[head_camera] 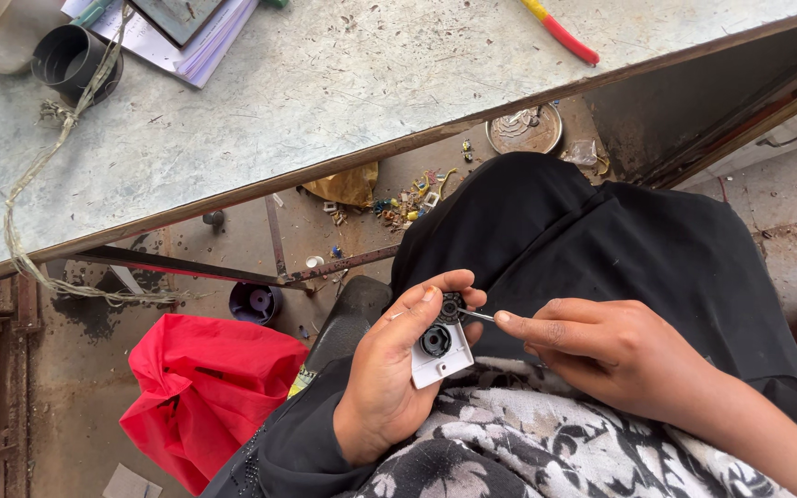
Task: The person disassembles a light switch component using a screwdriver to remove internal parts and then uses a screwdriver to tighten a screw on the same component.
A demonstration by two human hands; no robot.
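My left hand point(389, 369) holds a small white square plastic part point(439, 358) with a round black socket in it, over my lap. A black ring-shaped piece point(452, 307) is pinched between the thumb and forefinger just above the socket. My right hand point(601, 355) grips a thin metal tool point(475, 315) whose tip points left and touches the black ring piece. Both hands rest above black cloth and a black-and-white patterned fabric point(528, 443).
A scratched grey worktable point(325, 83) with a wooden edge spans the top, carrying a black cup point(71, 60), papers point(196, 37), a red-and-yellow tool handle point(560, 32) and a frayed cord point(34, 175). On the floor lie a red bag point(200, 392), a round metal dish point(525, 129) and small scraps.
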